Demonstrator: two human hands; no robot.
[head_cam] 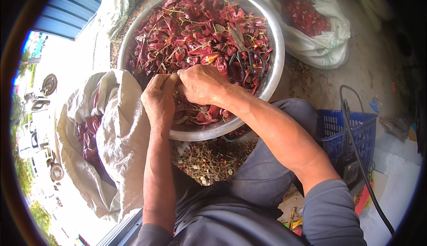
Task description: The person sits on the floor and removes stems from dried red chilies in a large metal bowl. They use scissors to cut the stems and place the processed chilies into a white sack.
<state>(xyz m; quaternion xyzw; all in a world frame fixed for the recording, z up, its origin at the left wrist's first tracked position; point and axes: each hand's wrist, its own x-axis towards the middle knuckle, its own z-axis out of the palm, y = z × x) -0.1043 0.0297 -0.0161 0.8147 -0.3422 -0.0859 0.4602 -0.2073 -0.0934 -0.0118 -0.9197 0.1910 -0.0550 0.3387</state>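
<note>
A wide metal basin full of dried red chili peppers stands in front of me. Over its near side, my left hand and my right hand meet with their fingertips pinched together. Whatever may be between the fingers is too hidden to make out. A pair of scissors with black handles lies on the peppers, just beyond my right hand, its blades pointing away from me. To the left of my left hand, a pale woven sack gapes around more red peppers.
Another white woven sack with peppers sits at the far right. Dry stems and scraps litter the floor between my legs. A blue plastic crate and a black cable are by my right knee. Vehicles show outside, left.
</note>
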